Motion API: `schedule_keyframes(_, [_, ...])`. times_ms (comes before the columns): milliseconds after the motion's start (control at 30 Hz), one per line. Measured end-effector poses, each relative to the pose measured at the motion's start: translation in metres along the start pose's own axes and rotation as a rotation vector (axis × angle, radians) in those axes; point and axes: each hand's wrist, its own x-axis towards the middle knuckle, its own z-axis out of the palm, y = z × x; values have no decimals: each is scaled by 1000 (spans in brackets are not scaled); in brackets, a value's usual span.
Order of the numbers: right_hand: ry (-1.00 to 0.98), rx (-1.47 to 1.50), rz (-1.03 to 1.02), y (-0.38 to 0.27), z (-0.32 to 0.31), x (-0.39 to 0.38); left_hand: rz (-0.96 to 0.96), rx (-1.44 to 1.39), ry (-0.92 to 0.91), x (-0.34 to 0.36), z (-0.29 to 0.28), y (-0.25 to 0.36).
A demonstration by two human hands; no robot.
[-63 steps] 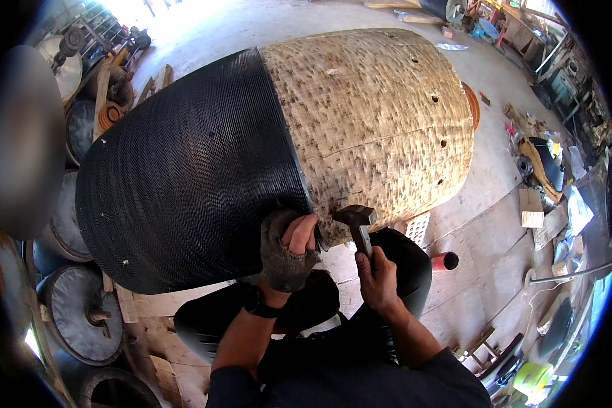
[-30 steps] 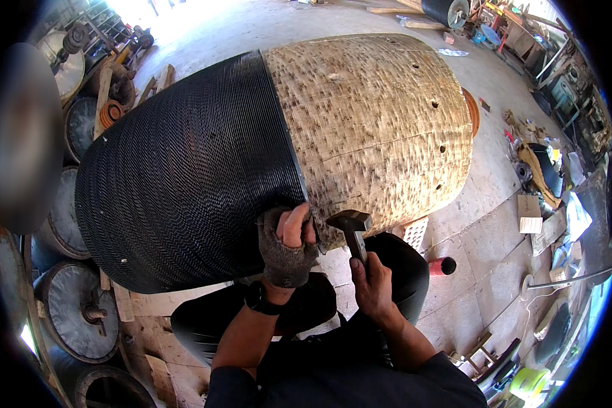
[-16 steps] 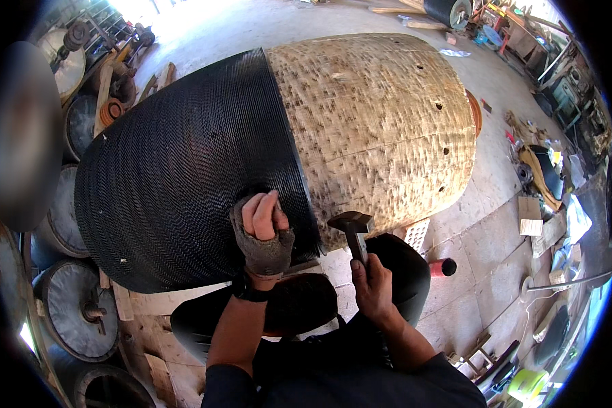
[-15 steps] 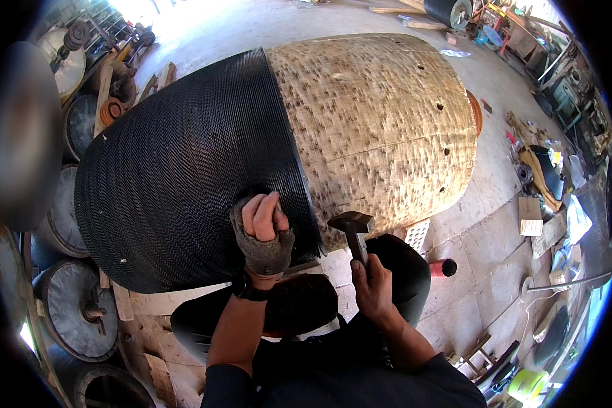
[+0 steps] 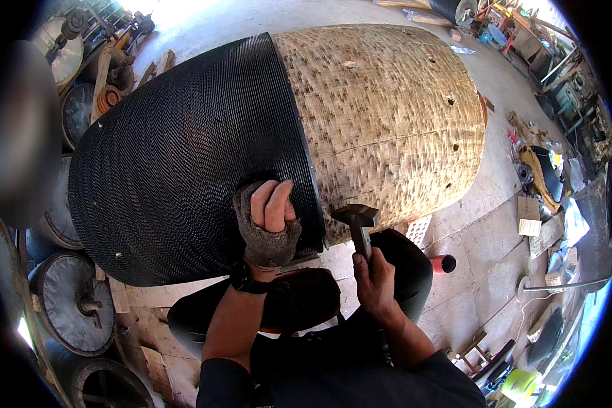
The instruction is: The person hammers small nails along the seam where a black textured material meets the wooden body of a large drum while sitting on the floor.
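A large wooden roller [image 5: 381, 102] lies across in front of me, its pale surface covered in small dark marks and a few holes. Its left part is covered by black, finely ridged bands [image 5: 183, 156]. My left hand [image 5: 270, 221], in a grey fingerless glove, rests against these bands near their right edge. Its fingers are curled, and what they hold, if anything, is hidden. In my right hand [image 5: 375, 282] is a hammer [image 5: 358, 221], gripped by the handle. The hammer's head is at the lower edge of the bare wood, just right of the bands; I cannot tell whether it touches.
Several metal-ended drums [image 5: 75, 302] stand along the left. A red can [image 5: 444, 264] sits on the tiled floor right of my knee. Wood blocks [image 5: 529, 216], cloths and scraps lie farther right, near a metal rod [image 5: 571, 284] and a yellow-green container [image 5: 521, 384].
My left hand has shifted slightly up and right along the bands, still curled. The hammer has barely moved, staying in my right hand. The whole view has shifted a little.
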Motion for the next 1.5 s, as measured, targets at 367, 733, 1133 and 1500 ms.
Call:
schedule_keyframes(367, [-15, 31, 29, -7, 1, -10, -14, 43, -15, 6, 0, 2])
schedule_keyframes(733, [0, 6, 20, 1, -6, -25, 55, 128, 43, 12, 3, 0])
schedule_keyframes(1133, [42, 14, 16, 11, -7, -24, 37, -158, -82, -29, -4, 46])
schedule_keyframes(1500, [59, 32, 6, 17, -16, -18, -153, -198, -293, -42, 2, 46])
